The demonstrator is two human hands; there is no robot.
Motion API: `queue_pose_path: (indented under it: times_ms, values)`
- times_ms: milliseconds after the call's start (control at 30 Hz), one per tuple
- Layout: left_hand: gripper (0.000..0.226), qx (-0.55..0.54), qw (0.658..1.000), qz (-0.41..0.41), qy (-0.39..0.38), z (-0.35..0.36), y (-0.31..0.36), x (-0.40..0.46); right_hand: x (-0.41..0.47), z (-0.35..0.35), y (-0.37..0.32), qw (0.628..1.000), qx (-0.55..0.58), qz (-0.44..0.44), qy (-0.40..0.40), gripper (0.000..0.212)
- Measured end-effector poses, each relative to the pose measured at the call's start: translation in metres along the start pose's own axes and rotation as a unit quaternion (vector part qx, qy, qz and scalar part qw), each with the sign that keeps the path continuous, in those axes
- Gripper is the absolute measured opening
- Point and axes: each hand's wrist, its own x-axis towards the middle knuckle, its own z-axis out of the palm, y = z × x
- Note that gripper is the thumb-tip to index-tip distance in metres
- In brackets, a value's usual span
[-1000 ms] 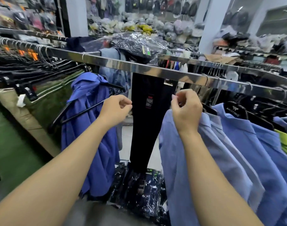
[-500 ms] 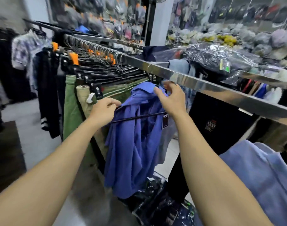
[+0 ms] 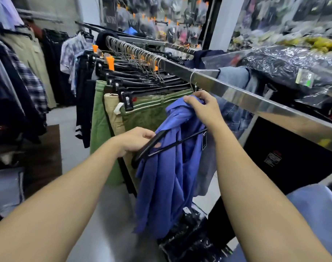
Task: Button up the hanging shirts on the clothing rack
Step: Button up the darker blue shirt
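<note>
A blue shirt (image 3: 169,178) hangs crooked from a tilted black hanger (image 3: 152,146) under the steel rack rail (image 3: 236,95). My left hand (image 3: 135,138) grips the hanger's lower left end. My right hand (image 3: 203,108) holds the shirt's bunched collar near the top, just below the rail. The shirt droops off the hanger, its front open and crumpled. A light blue shirt (image 3: 316,208) shows at the lower right edge.
Green and beige trousers (image 3: 142,114) on black clip hangers crowd the rail to the left. Plastic-wrapped dark garments (image 3: 293,67) lie on top of the rack, and more bags (image 3: 191,237) lie on the floor. Checked shirts (image 3: 29,80) hang at the far left.
My view swung left from the light blue shirts to the blue shirt. My right hand moved over to its collar, and my left hand closed on the hanger's end.
</note>
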Motion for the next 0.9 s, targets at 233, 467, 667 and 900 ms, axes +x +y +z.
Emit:
queue_pose_path:
  times_ms: [233,467,667,900]
  values:
    - [0.014,0.061,0.965,0.022,0.252,-0.015,0.013,-0.009,0.001,0.004,-0.008,1.0,-0.005,0.009,0.008,0.023]
    - [0.016,0.207,0.818,0.119,0.523,0.013,0.012,-0.045,-0.009,0.029,-0.009,0.981,-0.145,0.019,0.128,0.037]
    - [0.026,0.174,0.935,0.013,0.309,0.095,-0.03,-0.03,-0.029,0.054,-0.017,0.966,-0.146,0.045,0.211,0.046]
    - [0.04,0.138,0.988,0.063,-0.023,0.119,0.001,-0.042,-0.041,0.065,-0.023,0.969,-0.142,0.08,0.188,0.049]
